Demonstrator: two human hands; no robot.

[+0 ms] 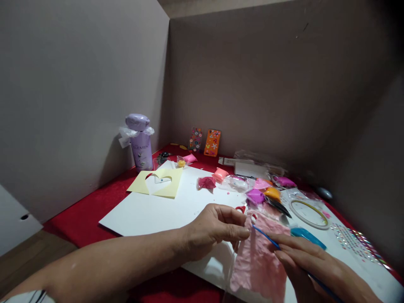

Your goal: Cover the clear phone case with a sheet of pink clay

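A flat pink piece with a crinkled surface (260, 261) is held up above the white board at lower right; a small hole shows near its top left corner. My left hand (217, 231) pinches that corner between thumb and fingers. In my right hand (312, 261) is a thin blue tool (267, 237), its tip touching the pink piece just below the hole. Clear plastic edges show along the piece's left side.
White board (142, 214) on red cloth (85, 219). Yellow paper with a heart cutout (173, 185) and purple bottle (142, 153) stand left. Coloured clay packets (255, 196), a hoop (309, 221), teal tool (307, 237) and gem stickers (350, 242) lie right. Two decorated cases (212, 143) lean behind.
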